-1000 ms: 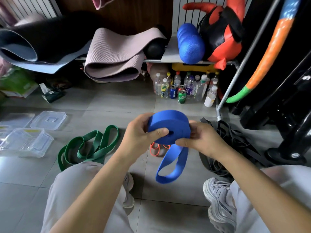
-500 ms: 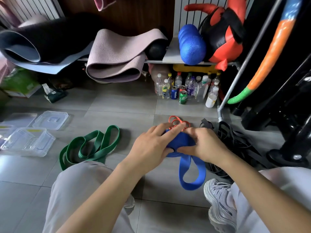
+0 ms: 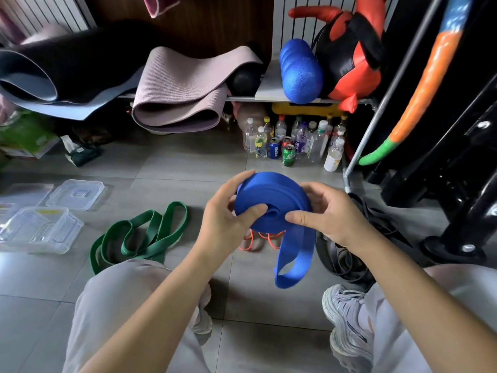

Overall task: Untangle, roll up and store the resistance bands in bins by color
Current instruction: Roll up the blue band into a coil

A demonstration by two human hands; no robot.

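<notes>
Head view, both hands gripping blue band

floor: grey tiles lay throughout, with a pale sheen at left | back wall: dark wood panel stood beside a white slatted panel | furniture: low shelf bore folded mats and a blue foam roller | under shelf: bottles and cans stood clustered | right: slanted metal pole leaned before a black equipment frame
</notes>
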